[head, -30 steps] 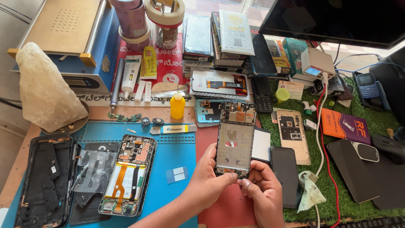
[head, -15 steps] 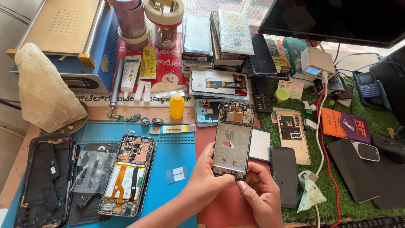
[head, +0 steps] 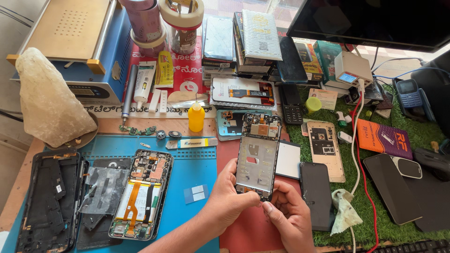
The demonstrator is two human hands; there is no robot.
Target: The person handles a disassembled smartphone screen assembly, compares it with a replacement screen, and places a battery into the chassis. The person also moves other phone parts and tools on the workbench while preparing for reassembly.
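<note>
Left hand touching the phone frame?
Touching. Head view: left hand fingers wrap the phone frame at its lower left edge, no gap.

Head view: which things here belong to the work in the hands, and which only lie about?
In hand:
- phone frame
- left hand
- right hand

Lying about:
- yellow bottle
- opened phone
- black phone
- rock
- tape rolls

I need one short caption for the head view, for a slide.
Both hands, left and right, hold a phone frame above a red mat.
</note>
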